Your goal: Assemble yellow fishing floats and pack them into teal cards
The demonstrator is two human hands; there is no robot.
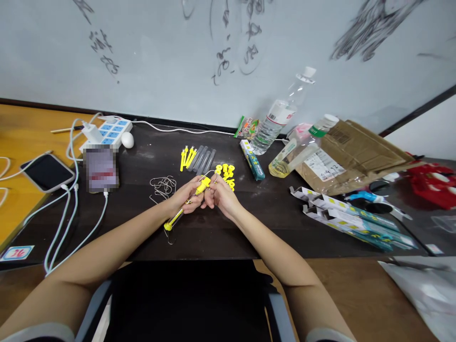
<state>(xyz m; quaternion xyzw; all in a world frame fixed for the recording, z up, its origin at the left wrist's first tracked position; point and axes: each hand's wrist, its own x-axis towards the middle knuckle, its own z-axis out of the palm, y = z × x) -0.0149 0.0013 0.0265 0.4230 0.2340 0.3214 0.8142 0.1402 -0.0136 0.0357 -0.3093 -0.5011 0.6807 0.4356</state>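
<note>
Wrapped in my left hand (187,195) is a clear tube with yellow ends (175,220), tilted over the table. A thin bent wire hangs from its lower end. At its upper yellow end, my right hand (223,195) has its fingers closed on a curved metal wire hook (211,173). Several loose wire hooks (164,186) lie in a pile left of my hands. Behind them are slim yellow rods (187,157) and empty clear tubes (202,159), side by side. Small yellow caps (225,172) are heaped just beyond my right hand.
A small box (252,160), a water bottle (273,124) and a second bottle (297,151) stand at the back right. Further right are a cardboard parcel (351,147) and several long boxes (356,216). Phones (50,172), cables and a power strip (113,130) occupy the left.
</note>
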